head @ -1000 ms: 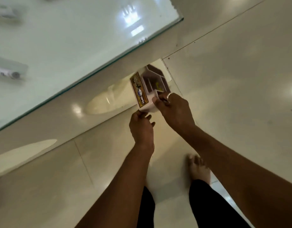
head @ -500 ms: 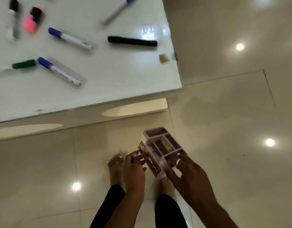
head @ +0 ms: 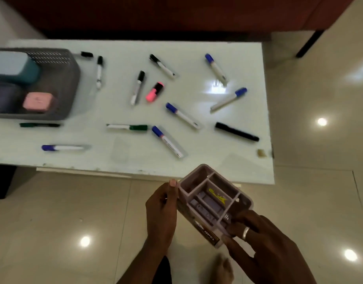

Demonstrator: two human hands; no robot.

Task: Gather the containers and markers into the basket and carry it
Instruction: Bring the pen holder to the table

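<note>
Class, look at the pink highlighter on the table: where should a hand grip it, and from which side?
Pinch the pink highlighter across its body's long sides, coming down from above: it lies flat on the table, apart from the black-capped marker beside it.

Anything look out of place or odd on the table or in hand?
Nothing looks damaged or spilled. The markers lie scattered at all angles across the table, outside the basket. The left hand and right hand hold the organizer tilted, off the table's near edge. A small tan scrap sits by the right edge.
</note>
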